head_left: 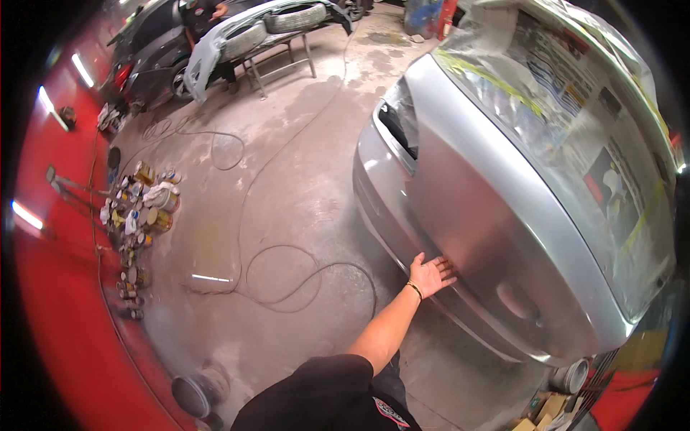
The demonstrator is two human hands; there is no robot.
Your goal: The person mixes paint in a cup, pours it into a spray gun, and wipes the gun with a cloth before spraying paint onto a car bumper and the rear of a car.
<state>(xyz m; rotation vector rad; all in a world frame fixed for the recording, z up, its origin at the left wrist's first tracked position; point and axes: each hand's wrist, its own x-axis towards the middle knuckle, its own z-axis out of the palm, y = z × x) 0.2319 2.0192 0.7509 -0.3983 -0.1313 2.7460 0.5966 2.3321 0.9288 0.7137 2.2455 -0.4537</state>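
Note:
My left hand (432,276) reaches out with its palm showing and fingers spread, holding nothing. Its fingertips overlap the lower part of a silver-grey car's rear panel (474,208), just above the bumper (388,194); whether they touch it I cannot tell. A bracelet circles the wrist. Plastic sheeting and newspaper (553,79) cover the rear window, with yellowish tape along the edge. The light opening (397,131) in the car's corner is dark and bare. My right hand is out of view.
A hose (287,309) loops across the floor. Cans (159,219) crowd beside the red wall (57,287). A bucket (198,391) stands lower left. Toward the back are a stand (280,66) with bumper parts, a dark car (154,65) and another person (205,14).

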